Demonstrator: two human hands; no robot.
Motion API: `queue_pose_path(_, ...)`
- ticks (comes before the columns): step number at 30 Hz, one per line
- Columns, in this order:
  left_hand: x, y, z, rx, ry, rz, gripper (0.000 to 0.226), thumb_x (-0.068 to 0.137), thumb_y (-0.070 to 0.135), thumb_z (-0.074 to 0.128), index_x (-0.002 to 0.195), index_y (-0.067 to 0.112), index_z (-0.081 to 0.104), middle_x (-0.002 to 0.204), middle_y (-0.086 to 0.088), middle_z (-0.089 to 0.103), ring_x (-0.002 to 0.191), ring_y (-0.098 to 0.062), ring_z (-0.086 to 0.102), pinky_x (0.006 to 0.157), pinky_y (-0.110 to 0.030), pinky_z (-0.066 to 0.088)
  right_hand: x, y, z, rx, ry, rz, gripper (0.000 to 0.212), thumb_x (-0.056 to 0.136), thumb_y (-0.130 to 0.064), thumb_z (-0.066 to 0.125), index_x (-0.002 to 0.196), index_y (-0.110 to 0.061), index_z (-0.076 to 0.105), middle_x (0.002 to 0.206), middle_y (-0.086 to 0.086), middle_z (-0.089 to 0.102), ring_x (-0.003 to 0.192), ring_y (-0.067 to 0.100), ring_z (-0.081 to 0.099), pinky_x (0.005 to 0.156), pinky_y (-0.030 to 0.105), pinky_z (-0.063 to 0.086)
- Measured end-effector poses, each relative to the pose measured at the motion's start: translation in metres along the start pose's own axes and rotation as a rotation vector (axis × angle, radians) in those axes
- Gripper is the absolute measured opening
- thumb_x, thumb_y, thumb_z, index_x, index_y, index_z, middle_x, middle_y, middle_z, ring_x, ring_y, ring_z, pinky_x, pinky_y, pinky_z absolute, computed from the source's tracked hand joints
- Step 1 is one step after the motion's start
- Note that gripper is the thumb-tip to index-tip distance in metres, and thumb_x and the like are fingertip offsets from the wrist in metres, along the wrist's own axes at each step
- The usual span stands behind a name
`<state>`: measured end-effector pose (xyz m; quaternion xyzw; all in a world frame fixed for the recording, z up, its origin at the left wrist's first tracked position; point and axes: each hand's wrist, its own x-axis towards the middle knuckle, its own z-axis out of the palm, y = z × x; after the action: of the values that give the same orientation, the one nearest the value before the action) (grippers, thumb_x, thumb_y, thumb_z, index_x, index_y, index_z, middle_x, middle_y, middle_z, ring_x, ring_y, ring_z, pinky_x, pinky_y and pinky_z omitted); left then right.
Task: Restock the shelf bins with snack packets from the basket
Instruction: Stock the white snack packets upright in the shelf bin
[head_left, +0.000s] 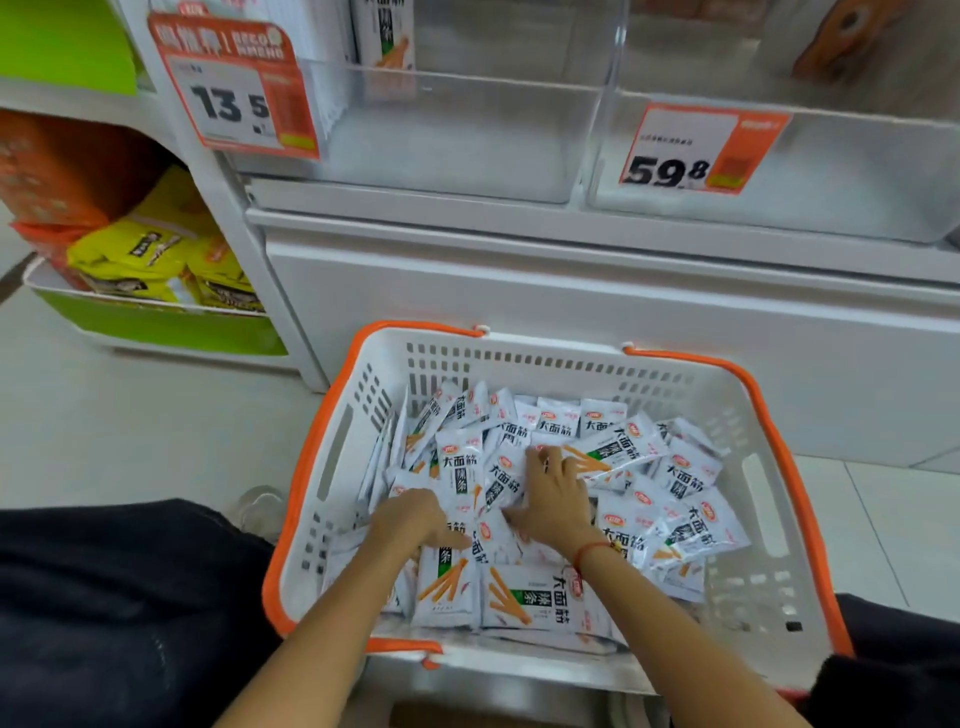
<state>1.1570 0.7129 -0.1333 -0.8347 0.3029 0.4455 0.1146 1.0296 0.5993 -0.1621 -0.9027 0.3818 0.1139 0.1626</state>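
Inside slotted white plastic basket (358, 431), both splayed hands flat on glossy packets (524, 592).

My basket (691, 395) is white with an orange rim. The snack packets (530, 592) in it are white, with black lettering, a green band and orange sticks printed on them. On my right wrist sits a red string (592, 550). Orange-and-white price tags (234, 88) hang at upper left; yellow bags (150, 249) lie at left.

Basket (332, 467) top open, packets (524, 592) fill floor. Clear bins (467, 135) above mostly bare; price tags (236, 98) cover part of fronts.
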Motion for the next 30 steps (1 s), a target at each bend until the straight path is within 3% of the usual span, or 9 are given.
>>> queue_pose_path(5, 0.012, -0.01, 0.001, -0.221, 0.09, 0.045, 0.06, 0.077, 0.045, 0.073, 0.117, 0.005, 0.05, 0.117, -0.01, 0.059, 0.106, -0.026, 0.059, 0.085, -0.033, 0.049, 0.015, -0.005, -0.007, 0.253, 0.025, 0.037, 0.04, 0.079, -0.025, 0.071, 0.11, -0.013, 0.048, 0.115, 0.007, 0.05, 0.112, 0.027, 0.048, 0.092, 0.036, 0.045)
queue_pose_path(7, 0.016, -0.017, -0.002, -0.353, 0.246, 0.127, 0.036, 0.079, 0.038, 0.073, 0.095, 0.01, 0.058, 0.094, -0.005, 0.063, 0.087, -0.023, 0.062, 0.071, -0.03, 0.046, 0.014, -0.004, -0.01, 0.517, 0.028, 0.076, 0.017, 0.086, -0.017, 0.063, 0.091, -0.016, 0.047, 0.092, 0.008, 0.062, 0.086, 0.028, 0.064, 0.074, 0.041, 0.053)
queue_pose_path(9, 0.018, -0.018, -0.008, -0.539, 0.374, 0.208, 0.024, 0.084, 0.031, 0.069, 0.076, 0.014, 0.054, 0.069, -0.001, 0.054, 0.066, -0.021, 0.055, 0.058, -0.025, 0.036, 0.011, -0.001, -0.015, 0.784, 0.076, 0.119, 0.014, 0.09, -0.013, 0.061, 0.09, -0.014, 0.047, 0.076, 0.006, 0.061, 0.061, 0.017, 0.061, 0.055, 0.031, 0.051)
queue_pose_path(11, 0.018, -0.016, -0.016, -0.724, 0.46, 0.322, 0.016, 0.088, 0.03, 0.064, 0.083, 0.015, 0.058, 0.076, -0.004, 0.057, 0.072, -0.024, 0.058, 0.067, -0.027, 0.045, 0.005, 0.005, -0.029, 0.992, 0.167, 0.129, 0.011, 0.09, -0.011, 0.062, 0.095, -0.013, 0.051, 0.061, -0.002, 0.054, 0.045, 0.002, 0.048, 0.044, 0.015, 0.038)
queue_pose_path(14, 0.011, -0.012, -0.022, -0.974, 0.457, 0.415, 0.029, 0.095, 0.025, 0.054, 0.119, 0.01, 0.058, 0.114, -0.01, 0.062, 0.106, -0.025, 0.058, 0.096, -0.04, 0.045, 0.004, 0.015, -0.055, 1.269, 0.243, 0.141, 0.013, 0.091, -0.013, 0.061, 0.104, -0.015, 0.062, 0.073, 0.0, 0.062, 0.067, 0.013, 0.057, 0.064, 0.023, 0.047)
queue_pose_path(17, 0.006, -0.007, -0.024, -1.13, 0.449, 0.446, 0.031, 0.098, 0.023, 0.049, 0.126, 0.011, 0.05, 0.122, -0.009, 0.059, 0.116, -0.027, 0.055, 0.099, -0.043, 0.044, 0.006, 0.023, -0.078, 1.344, 0.2, 0.108, 0.018, 0.091, -0.012, 0.06, 0.109, -0.011, 0.065, 0.097, 0.001, 0.07, 0.088, 0.014, 0.065, 0.081, 0.028, 0.052)
queue_pose_path(21, -0.002, 0.004, -0.026, -1.267, 0.351, 0.448, 0.026, 0.098, 0.027, 0.05, 0.12, 0.015, 0.057, 0.092, 0.015, 0.058, 0.095, -0.007, 0.058, 0.072, -0.017, 0.044, 0.003, 0.007, -0.09, 1.212, -0.048, -0.029, 0.019, 0.089, -0.006, 0.062, 0.106, -0.001, 0.065, 0.091, 0.004, 0.072, 0.075, 0.008, 0.07, 0.071, 0.02, 0.057)
queue_pose_path(25, -0.009, 0.019, -0.021, -1.312, 0.232, 0.412, 0.044, 0.103, 0.031, 0.033, 0.143, 0.013, 0.036, 0.135, 0.001, 0.046, 0.129, -0.016, 0.039, 0.102, -0.03, 0.032, 0.009, -0.023, -0.07, 1.232, 0.06, 0.057, 0.029, 0.083, -0.006, 0.07, 0.111, 0.0, 0.064, 0.072, -0.004, 0.071, 0.065, 0.005, 0.067, 0.063, 0.019, 0.053)
queue_pose_path(30, 0.001, 0.014, -0.014, -1.473, 0.271, 0.392, 0.056, 0.091, 0.047, 0.048, 0.14, 0.021, 0.042, 0.141, 0.0, 0.047, 0.127, -0.02, 0.048, 0.11, -0.043, 0.035, 0.022, -0.056, -0.05, 1.197, 0.264, 0.188, 0.029, 0.076, -0.014, 0.078, 0.103, -0.011, 0.066, 0.086, -0.002, 0.06, 0.079, 0.017, 0.061, 0.072, 0.028, 0.049)
